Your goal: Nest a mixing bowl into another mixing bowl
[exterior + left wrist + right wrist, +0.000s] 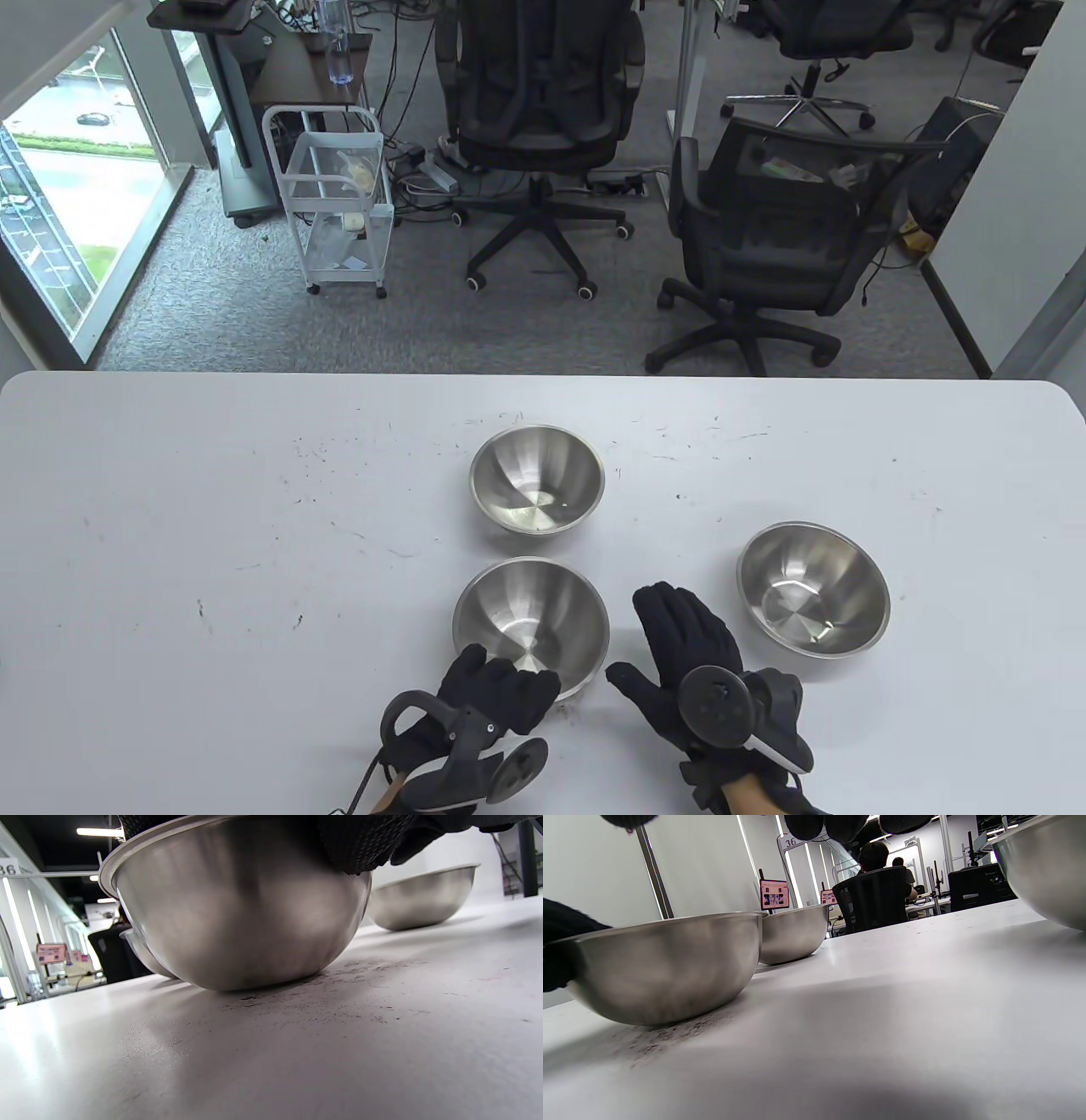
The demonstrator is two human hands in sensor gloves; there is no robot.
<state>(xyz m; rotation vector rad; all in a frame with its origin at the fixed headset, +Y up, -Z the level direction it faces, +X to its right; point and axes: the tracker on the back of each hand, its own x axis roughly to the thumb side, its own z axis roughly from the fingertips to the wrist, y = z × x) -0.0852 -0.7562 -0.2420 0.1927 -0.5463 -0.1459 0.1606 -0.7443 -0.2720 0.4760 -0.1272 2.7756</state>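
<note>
— Near bowl: where does it sit?
— On the desk, upright, just ahead of the left hand, whose fingers curl over its near rim and grip it.
— And the right hand?
— Flat and spread, holding nothing, between that bowl and the right bowl (touching neither).
— Where to go?
— Likely the far bowl, straight beyond, a small gap apart. The left hand is nearer; lift and carry forward.
</note>
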